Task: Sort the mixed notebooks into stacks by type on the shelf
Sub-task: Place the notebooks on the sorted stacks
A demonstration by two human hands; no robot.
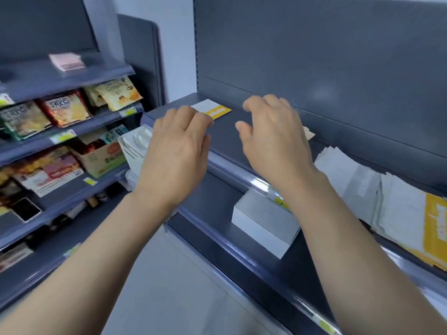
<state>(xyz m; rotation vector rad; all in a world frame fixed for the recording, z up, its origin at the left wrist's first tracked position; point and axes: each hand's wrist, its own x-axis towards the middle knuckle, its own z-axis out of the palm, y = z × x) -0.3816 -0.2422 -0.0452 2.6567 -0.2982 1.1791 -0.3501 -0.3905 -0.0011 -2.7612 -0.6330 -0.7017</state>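
Both hands reach over the grey shelf (225,141). The left hand (179,146) is palm down, its fingers (193,117) bent downward over the near end of a white-and-yellow notebook (214,108), which lies flat on the shelf at twelve o'clock from that hand. The fingertips are hidden, so I cannot tell whether they hold the notebook or only cover it. The right hand (273,136) hovers at three o'clock from the left one, its fingers (273,102) loosely curled and its thumb spread, with nothing in its grasp. A beige corner (309,132) shows just past it at three o'clock; what it belongs to is unclear. Farther along the shelf, at four o'clock from the right hand, lies an untidy pile of notebooks (358,182), mostly white, with a yellow-banded one (433,228) at its near end. A white box (263,221) sits on the lower shelf between the forearms. At nine o'clock, slanted racks carry snack bags (63,110), blurred.
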